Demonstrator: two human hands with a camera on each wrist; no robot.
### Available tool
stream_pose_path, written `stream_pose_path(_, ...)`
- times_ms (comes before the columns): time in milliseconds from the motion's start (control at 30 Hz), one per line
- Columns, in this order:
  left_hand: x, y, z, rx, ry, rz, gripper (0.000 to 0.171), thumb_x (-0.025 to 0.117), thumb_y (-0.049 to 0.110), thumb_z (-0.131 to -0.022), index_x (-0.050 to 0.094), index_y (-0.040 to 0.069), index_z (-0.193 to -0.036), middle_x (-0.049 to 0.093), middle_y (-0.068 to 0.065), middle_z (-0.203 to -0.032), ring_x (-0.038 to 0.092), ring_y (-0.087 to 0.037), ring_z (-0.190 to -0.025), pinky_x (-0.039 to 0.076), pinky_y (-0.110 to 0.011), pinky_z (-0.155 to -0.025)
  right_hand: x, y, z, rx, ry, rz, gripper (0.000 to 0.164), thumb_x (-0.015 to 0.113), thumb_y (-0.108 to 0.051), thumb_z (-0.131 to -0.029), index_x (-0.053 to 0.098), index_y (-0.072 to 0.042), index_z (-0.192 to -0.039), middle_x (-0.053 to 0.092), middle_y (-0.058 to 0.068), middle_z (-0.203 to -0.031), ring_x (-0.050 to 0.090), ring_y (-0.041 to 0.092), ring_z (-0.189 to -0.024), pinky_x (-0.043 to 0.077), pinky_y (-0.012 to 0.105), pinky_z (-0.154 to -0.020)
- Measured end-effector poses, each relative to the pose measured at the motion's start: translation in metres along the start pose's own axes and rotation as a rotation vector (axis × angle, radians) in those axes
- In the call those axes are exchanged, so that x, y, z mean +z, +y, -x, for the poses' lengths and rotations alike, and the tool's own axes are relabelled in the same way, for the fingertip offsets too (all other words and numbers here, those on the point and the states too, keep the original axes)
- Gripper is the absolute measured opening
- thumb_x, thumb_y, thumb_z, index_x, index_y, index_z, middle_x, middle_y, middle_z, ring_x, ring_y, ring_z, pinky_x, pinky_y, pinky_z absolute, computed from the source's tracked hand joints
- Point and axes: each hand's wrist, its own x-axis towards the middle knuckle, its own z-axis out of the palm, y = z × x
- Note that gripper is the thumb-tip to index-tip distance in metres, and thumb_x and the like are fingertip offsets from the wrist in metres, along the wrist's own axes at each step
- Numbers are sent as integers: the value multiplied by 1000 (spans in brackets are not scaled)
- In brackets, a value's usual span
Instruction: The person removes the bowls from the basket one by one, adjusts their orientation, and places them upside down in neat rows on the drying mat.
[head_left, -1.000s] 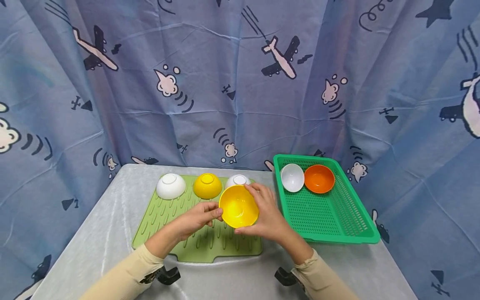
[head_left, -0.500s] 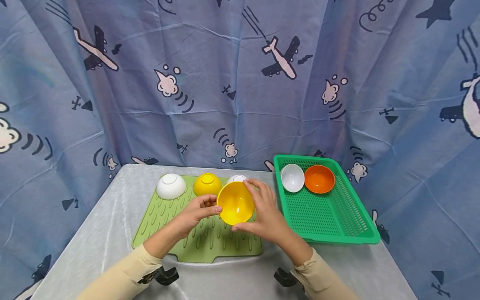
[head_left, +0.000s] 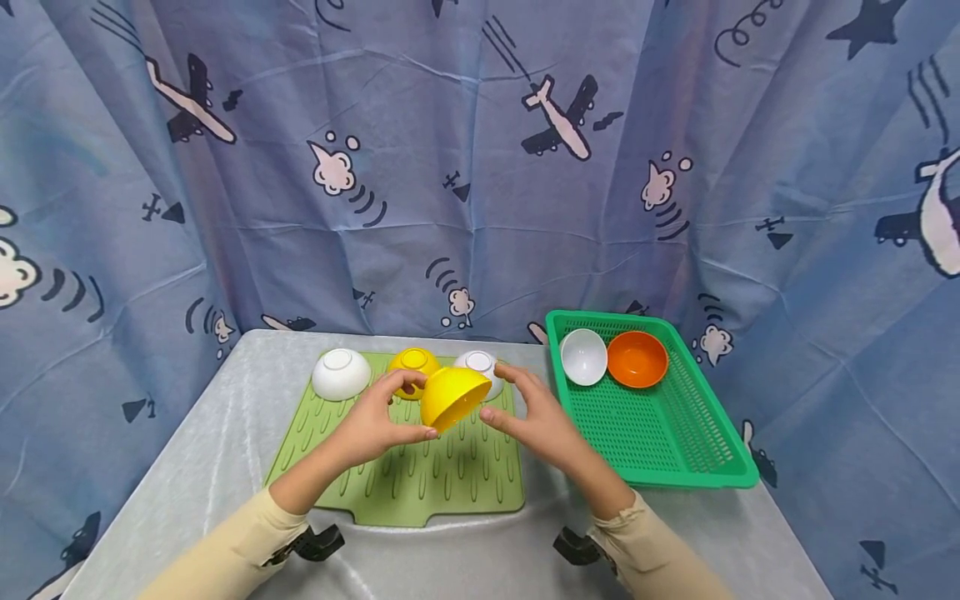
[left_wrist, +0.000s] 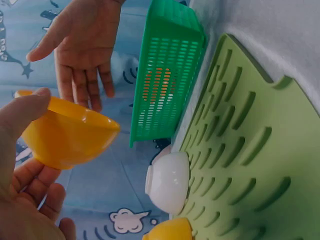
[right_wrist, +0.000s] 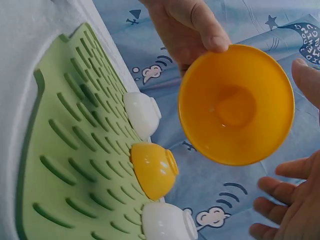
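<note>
My left hand (head_left: 375,423) pinches a yellow bowl (head_left: 454,395) between thumb and fingers, above the green drying mat (head_left: 472,479). The bowl is tilted, its mouth facing down to the right in the head view; the right wrist view looks straight into the yellow bowl (right_wrist: 235,107). Just right of it, my right hand (head_left: 542,421) is spread with fingers apart from the bowl. Upside down along the mat's back edge sit a white bowl (head_left: 341,374), another yellow bowl (head_left: 414,362) and a second white bowl (head_left: 477,363), partly covered by the held bowl.
A green basket (head_left: 720,433) stands right of the mat, holding a white bowl (head_left: 583,357) and an orange bowl (head_left: 637,359), both mouth up, at its back. A grey cloth (head_left: 187,467) covers the table. Behind it hangs a blue patterned curtain (head_left: 420,208).
The held yellow bowl has turned from facing me to mouth tilted downward, and moved slightly left. My right hand has let go of it; my left hand keeps its grip.
</note>
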Motion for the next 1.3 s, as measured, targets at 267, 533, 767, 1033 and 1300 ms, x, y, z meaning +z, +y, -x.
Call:
stream_pose_path(267,0,3,-1,113,14,-148,71,97,31,-68,63,22,-130,60,8,-134,49,-17,-118,34,-50,-101,14,2,-8,87,-102,-64,83,72,-54,-90,45,-7,-153,58,14,-144,52,34,-134,36,60,-112)
stream_pose_path(533,-1,6,-1,189,12,-214,74,98,31,-66,63,22,-131,60,8,-135,46,-16,-119,30,-44,-96,19,2,-10,165,-76,-46,77,75,-55,-87,55,-10,-146,60,10,-144,52,40,-132,41,62,-107)
stream_pose_path(767,-2,6,-4,167,30,-168,86,99,31,-60,61,19,-136,59,-1,-139,47,-21,-122,31,-48,-98,19,3,-10,202,-78,-170,79,80,-53,-83,56,-11,-146,58,9,-146,47,41,-137,37,65,-110)
stream_pose_path(1033,-6,3,-5,-73,-38,33,95,98,32,-66,50,11,-146,57,-5,-140,52,-32,-124,41,-50,-101,24,12,-5,57,-27,-296,78,84,-40,-83,52,-15,-149,54,8,-149,43,34,-143,25,68,-116)
stream_pose_path(1300,-16,-5,-1,-106,-89,75,84,94,33,-72,56,12,-143,65,-5,-128,55,-31,-118,41,-43,-91,38,13,-3,-28,-3,-337,80,88,-31,-81,49,-20,-150,50,4,-152,38,30,-147,19,70,-117)
